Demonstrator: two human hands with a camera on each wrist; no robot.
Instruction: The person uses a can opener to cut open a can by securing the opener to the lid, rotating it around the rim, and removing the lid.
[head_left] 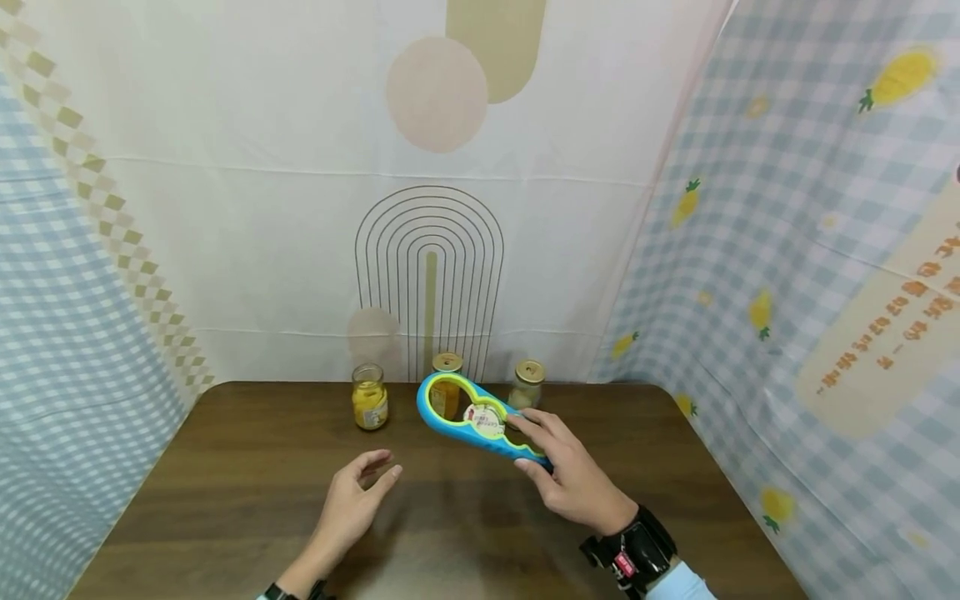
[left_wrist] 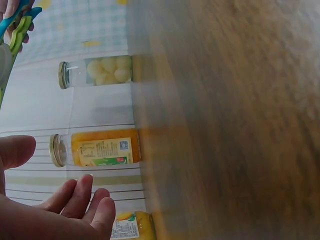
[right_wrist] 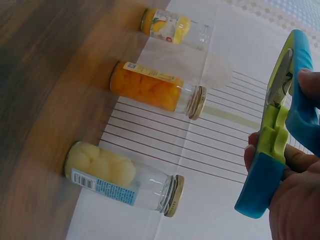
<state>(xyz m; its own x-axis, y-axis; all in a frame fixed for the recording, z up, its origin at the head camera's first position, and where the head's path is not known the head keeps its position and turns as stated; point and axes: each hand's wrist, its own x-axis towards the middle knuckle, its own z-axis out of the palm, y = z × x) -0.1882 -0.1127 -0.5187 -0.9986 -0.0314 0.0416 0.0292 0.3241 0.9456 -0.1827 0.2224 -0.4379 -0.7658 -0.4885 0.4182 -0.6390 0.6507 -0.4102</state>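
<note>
My right hand point(head_left: 573, 477) grips one end of a blue and green jar opener point(head_left: 465, 433), raised above the table. In one of the opener's rounded gaps sits a round printed disc point(head_left: 484, 420) that looks like a jar lid. My left hand point(head_left: 356, 498) is in the air with thumb and fingers apart, holding nothing. Beyond it stands a lidless jar of yellow fruit point(head_left: 370, 408). A lidded jar of orange fruit point(right_wrist: 150, 90) is in the middle, partly behind the opener in the head view. To its right stands a lidded jar of pale round fruit point(right_wrist: 102, 167).
The jars stand in a row near the far edge of the brown wooden table point(head_left: 247, 483). Directly behind it hangs a white patterned cloth point(head_left: 285, 267). Checked cloths hang on both sides, the right one point(head_left: 720, 333) with pineapple prints.
</note>
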